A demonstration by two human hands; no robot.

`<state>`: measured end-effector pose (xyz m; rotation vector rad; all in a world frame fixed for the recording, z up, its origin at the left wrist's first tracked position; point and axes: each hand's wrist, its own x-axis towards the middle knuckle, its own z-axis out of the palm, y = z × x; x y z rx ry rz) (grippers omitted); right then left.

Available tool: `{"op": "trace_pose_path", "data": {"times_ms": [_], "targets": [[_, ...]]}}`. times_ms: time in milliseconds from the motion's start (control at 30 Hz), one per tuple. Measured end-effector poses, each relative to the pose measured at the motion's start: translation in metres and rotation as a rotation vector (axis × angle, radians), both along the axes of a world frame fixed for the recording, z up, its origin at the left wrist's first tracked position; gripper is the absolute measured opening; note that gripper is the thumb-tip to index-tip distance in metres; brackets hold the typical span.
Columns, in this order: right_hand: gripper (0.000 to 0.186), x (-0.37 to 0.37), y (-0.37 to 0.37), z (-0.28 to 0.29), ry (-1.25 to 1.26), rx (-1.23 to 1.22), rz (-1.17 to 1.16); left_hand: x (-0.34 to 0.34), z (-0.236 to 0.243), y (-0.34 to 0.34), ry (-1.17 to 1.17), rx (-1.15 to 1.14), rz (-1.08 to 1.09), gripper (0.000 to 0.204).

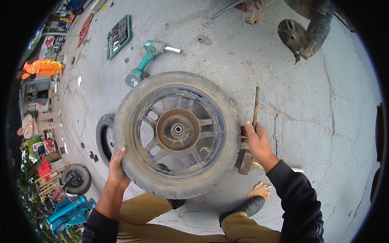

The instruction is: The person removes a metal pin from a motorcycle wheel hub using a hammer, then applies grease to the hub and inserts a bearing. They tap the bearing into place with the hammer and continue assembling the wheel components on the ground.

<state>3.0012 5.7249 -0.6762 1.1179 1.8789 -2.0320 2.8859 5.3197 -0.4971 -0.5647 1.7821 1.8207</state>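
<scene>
A worn, dusty wheel (206, 133) with its tyre on fills the middle of the view, its spoked rim and rusty round hub facing me. My left hand (118, 169) is closed on the tyre's lower left edge, thumb along the sidewall and fingers behind. At the tyre's right edge, my right hand (258, 145) has its fingers curled in against the rubber, their tips partly hidden. A thin brown rod (256, 106) runs up from behind that hand's thumb. Below it lies a rusty metal block (245, 163); whether block and rod join is hidden.
Beyond the wheel lies a green cordless impact wrench (146, 62), with a socket case (119, 37) farther left. A loose tyre (105, 137) is partly behind the wheel. Vehicle parts (298, 38) stand at upper right. People (43, 68) are at far left, near a blue tool (69, 214).
</scene>
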Motion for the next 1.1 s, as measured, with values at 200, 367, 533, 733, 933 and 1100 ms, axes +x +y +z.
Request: {"op": "trace_pose_path", "data": {"times_ms": [200,367,533,733,933,1100], "targets": [[0.053,-0.011,0.025,0.022,0.176,0.123,0.130,0.107,-0.126,0.021,-0.431,-0.102,0.534,0.090],[0.044,-0.022,0.036,0.054,0.242,0.428,0.265,0.161,-0.168,0.052,-0.477,-0.105,0.661,0.093],[0.028,-0.020,0.035,0.102,0.163,0.664,0.578,0.165,-0.159,0.055,-0.418,-0.223,0.584,0.114],[0.027,-0.020,0.005,0.149,0.291,0.633,0.931,0.151,-0.165,0.040,-0.259,-0.485,0.315,0.096],[0.019,-0.041,-0.033,0.198,0.395,0.612,0.955,0.114,-0.175,0.020,0.185,-0.621,0.154,0.086],[0.014,-0.050,-0.068,0.200,0.575,0.677,0.931,0.109,-0.191,0.025,0.270,-0.607,0.195,0.086]]}}
